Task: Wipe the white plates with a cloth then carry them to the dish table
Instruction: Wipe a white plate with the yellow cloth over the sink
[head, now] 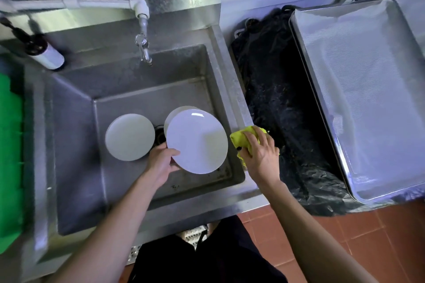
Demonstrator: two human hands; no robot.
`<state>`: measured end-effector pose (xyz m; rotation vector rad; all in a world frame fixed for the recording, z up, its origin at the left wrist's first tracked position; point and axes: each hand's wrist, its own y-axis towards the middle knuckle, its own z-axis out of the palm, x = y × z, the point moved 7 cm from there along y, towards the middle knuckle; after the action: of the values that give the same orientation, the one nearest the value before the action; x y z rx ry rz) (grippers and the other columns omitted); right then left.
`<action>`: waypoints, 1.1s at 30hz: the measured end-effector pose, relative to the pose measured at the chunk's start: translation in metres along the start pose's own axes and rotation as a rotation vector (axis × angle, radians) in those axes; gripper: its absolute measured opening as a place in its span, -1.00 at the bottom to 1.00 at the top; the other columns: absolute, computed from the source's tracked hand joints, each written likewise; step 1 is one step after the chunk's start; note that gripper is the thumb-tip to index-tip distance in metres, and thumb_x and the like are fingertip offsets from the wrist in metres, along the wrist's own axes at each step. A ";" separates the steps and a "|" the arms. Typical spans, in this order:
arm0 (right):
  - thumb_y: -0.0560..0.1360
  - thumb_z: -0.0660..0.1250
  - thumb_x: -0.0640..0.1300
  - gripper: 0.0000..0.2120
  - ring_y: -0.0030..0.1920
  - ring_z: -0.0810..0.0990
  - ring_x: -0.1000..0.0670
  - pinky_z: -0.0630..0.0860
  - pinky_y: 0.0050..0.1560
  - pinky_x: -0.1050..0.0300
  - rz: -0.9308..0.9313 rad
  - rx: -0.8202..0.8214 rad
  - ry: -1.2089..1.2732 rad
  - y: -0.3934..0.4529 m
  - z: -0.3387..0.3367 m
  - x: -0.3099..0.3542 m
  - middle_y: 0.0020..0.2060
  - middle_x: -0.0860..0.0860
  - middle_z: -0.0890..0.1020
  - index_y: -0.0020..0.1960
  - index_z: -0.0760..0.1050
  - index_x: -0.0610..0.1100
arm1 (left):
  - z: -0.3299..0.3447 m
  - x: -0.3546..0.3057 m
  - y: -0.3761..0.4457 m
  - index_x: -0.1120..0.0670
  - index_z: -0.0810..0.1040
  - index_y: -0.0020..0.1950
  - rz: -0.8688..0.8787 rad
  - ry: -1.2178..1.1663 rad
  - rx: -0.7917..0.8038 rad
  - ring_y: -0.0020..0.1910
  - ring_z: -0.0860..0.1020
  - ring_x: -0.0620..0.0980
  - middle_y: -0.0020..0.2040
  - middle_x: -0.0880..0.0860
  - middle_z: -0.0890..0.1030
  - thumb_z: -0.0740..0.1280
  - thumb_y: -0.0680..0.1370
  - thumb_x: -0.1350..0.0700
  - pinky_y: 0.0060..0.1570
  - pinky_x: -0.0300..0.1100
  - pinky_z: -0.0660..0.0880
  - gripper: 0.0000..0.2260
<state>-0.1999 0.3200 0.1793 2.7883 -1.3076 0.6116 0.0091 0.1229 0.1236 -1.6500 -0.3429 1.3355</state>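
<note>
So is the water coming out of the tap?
Off, it seems: no stream shows below the tap, and the sink holds no pooled water.

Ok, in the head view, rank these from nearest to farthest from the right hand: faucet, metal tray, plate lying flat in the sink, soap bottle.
From the right hand, gripping the yellow cloth:
1. Plate lying flat, sink floor, left.
2. Metal tray, right, and faucet, above the basin: too close to call.
3. Soap bottle, far left ledge.
</note>
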 end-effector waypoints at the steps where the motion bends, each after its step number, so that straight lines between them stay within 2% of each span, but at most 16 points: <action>1: 0.48 0.43 -0.07 -0.56 0.29 0.44 -0.28 0.53 -0.03 -0.21 -0.037 -0.025 0.033 0.002 -0.006 0.010 0.45 -0.03 0.40 0.34 0.47 0.01 | 0.000 -0.001 -0.002 0.10 0.60 0.24 0.009 -0.005 0.010 0.21 0.58 0.18 0.22 0.05 0.65 0.28 0.52 0.39 -0.01 0.14 0.64 -0.64; 5: 0.45 0.42 -0.10 -0.52 0.36 0.41 -0.25 0.51 0.13 -0.21 -0.212 -0.028 0.160 0.007 -0.015 0.065 0.47 -0.04 0.39 0.37 0.48 -0.02 | -0.001 -0.005 -0.015 0.07 0.62 0.19 0.042 -0.036 0.057 0.10 0.62 0.17 0.14 0.09 0.69 0.27 0.53 0.37 -0.11 0.10 0.64 -0.67; 9: 0.51 0.37 -0.07 -0.53 0.41 0.37 -0.23 0.47 0.20 -0.19 -0.354 0.074 0.129 0.004 -0.001 0.115 0.52 -0.05 0.34 0.41 0.47 -0.05 | -0.004 -0.009 -0.029 0.03 0.69 0.09 0.079 -0.057 0.114 -0.02 0.70 0.12 0.06 0.10 0.73 0.27 0.53 0.36 -0.22 0.03 0.64 -0.69; 12: 0.58 0.31 0.04 -0.50 0.53 0.23 -0.18 0.44 0.24 -0.22 -0.427 0.184 0.071 -0.004 0.019 0.134 0.57 -0.03 0.23 0.50 0.38 -0.01 | -0.010 -0.012 -0.039 -0.02 0.73 -0.01 0.111 -0.063 0.124 -0.09 0.72 0.09 0.01 0.12 0.73 0.32 0.44 0.32 -0.22 0.02 0.64 -0.69; 15: 0.64 0.17 0.18 -0.46 0.61 0.07 -0.11 0.19 0.46 -0.31 -0.463 0.240 -0.004 -0.010 0.035 0.136 0.62 -0.01 0.13 0.57 0.24 0.07 | -0.023 -0.008 -0.046 0.03 0.72 0.04 0.123 -0.111 0.096 -0.06 0.71 0.14 0.03 0.15 0.73 0.34 0.39 0.33 -0.21 0.05 0.64 -0.67; 17: 0.65 0.04 0.24 -0.46 0.63 0.00 -0.09 0.02 0.52 -0.36 -0.516 0.239 -0.030 -0.011 0.039 0.134 0.63 0.01 0.10 0.60 0.17 0.12 | -0.030 -0.005 -0.051 0.06 0.68 0.14 0.129 -0.149 0.095 -0.01 0.70 0.16 0.08 0.15 0.72 0.36 0.35 0.33 -0.20 0.06 0.64 -0.60; 20: 0.65 -0.02 0.28 -0.43 0.63 -0.01 -0.11 -0.02 0.54 -0.35 -0.640 0.199 -0.027 -0.009 0.032 0.136 0.62 0.00 0.13 0.61 0.15 0.12 | -0.034 -0.005 -0.058 0.11 0.64 0.19 0.146 -0.217 0.109 -0.01 0.69 0.18 0.10 0.17 0.71 0.37 0.31 0.34 -0.20 0.06 0.63 -0.54; 24: 0.67 -0.09 0.25 -0.42 0.63 -0.08 -0.16 -0.06 0.54 -0.38 -0.758 0.169 -0.073 -0.008 0.027 0.148 0.63 -0.04 0.08 0.63 0.09 0.06 | -0.037 -0.010 -0.064 0.14 0.61 0.22 0.176 -0.279 0.156 -0.01 0.69 0.16 0.12 0.18 0.69 0.32 0.42 0.44 -0.19 0.06 0.63 -0.58; 28: 0.69 -0.18 0.20 -0.40 0.62 -0.16 -0.20 -0.10 0.52 -0.42 -0.865 0.188 -0.116 -0.012 0.028 0.166 0.64 -0.09 -0.04 0.65 -0.03 -0.03 | -0.041 -0.022 -0.072 0.19 0.62 0.18 0.189 -0.239 0.219 -0.01 0.66 0.19 0.05 0.21 0.67 0.38 0.30 0.37 -0.16 0.08 0.63 -0.55; 33: 0.68 -0.17 0.19 -0.38 0.63 -0.16 -0.18 -0.10 0.52 -0.42 -0.878 0.151 -0.068 -0.012 0.026 0.195 0.64 -0.09 -0.03 0.65 0.00 -0.09 | -0.042 -0.029 -0.080 0.20 0.61 0.16 0.199 -0.167 0.293 -0.04 0.66 0.16 0.00 0.18 0.66 0.38 0.31 0.37 -0.15 0.04 0.63 -0.59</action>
<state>-0.0694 0.1789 0.2252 3.0823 0.0491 0.5529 0.0617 0.1223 0.2033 -1.3582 -0.0749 1.5953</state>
